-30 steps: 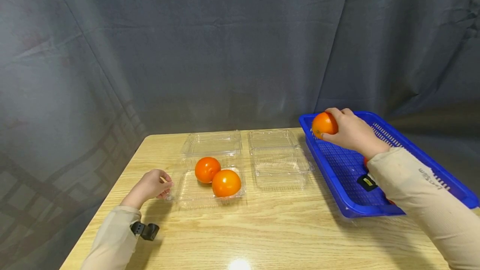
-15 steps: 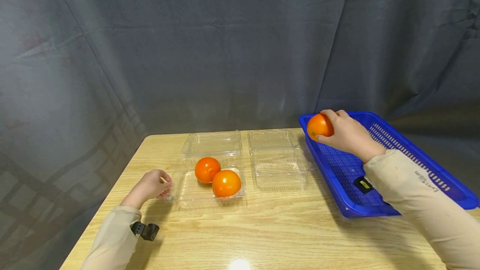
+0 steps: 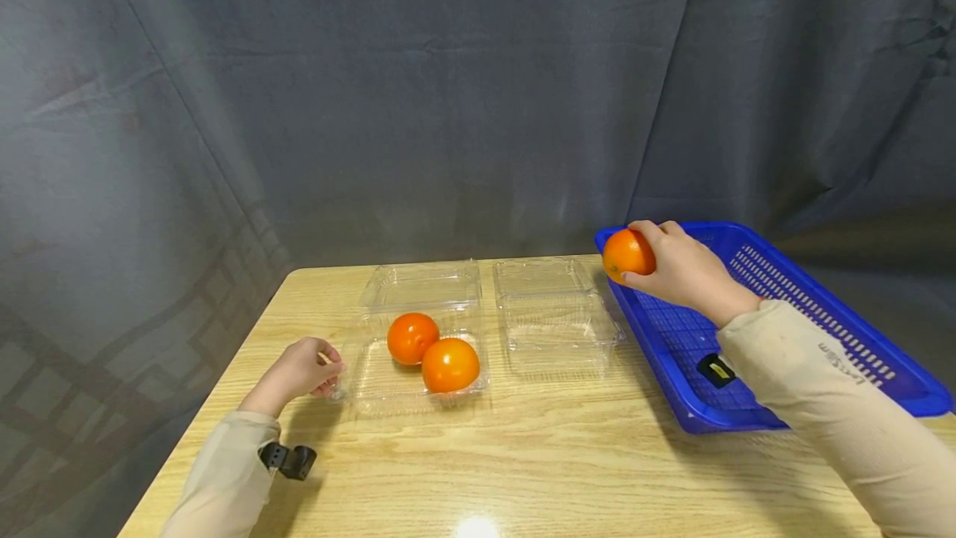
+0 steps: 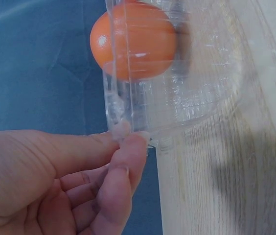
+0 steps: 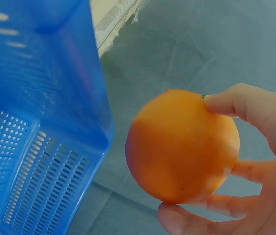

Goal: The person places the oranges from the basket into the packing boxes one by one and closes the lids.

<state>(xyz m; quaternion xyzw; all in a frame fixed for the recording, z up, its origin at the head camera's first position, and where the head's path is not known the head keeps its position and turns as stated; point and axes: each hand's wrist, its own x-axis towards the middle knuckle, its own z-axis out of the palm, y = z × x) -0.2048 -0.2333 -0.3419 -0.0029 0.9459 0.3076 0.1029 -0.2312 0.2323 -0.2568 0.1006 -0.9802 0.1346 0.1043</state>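
My right hand (image 3: 683,268) grips an orange (image 3: 627,256) over the far left corner of the blue plastic basket (image 3: 675,384). In the right wrist view, thumb and fingers curl round the orange (image 5: 182,147), which hangs beside the basket wall (image 5: 74,73). On the left, my left hand (image 3: 302,368) pinches the edge of a clear plastic clamshell box (image 3: 388,401) between thumb and index finger, as the left wrist view shows at the box corner (image 4: 121,110). Two oranges, one behind (image 3: 413,338) and one in front (image 3: 451,365), sit in that box, its lid (image 3: 426,285) folded back.
A second clear box (image 3: 560,335) with its lid open stands between the first box and the basket. Inside the basket lies a small black item with a yellow mark (image 3: 715,370). A dark grey curtain (image 3: 448,106) hangs behind the wooden table (image 3: 523,463).
My right hand has moved slightly left with the orange, from over the basket toward its far left corner. The left hand and the boxes have stayed put.
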